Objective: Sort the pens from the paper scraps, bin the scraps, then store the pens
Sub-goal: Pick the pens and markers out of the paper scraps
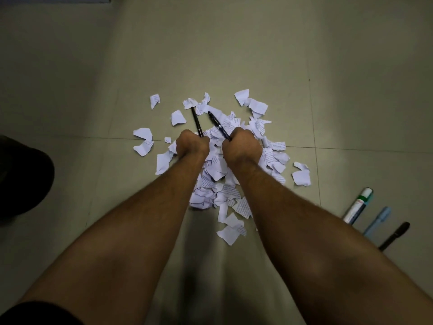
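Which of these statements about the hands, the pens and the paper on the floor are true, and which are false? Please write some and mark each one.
1. Each hand holds one pen. True: the left hand closes on a black pen, and the right hand on a dark blue pen.
2. The paper scraps are already in a bin. False: they lie scattered on the floor, and no bin is in view.
3. Three writing tools lie side by side at the right. True: a white marker, a light blue pen and a black marker.
4. The held pens point towards the person. False: their free ends point away, over the pile.
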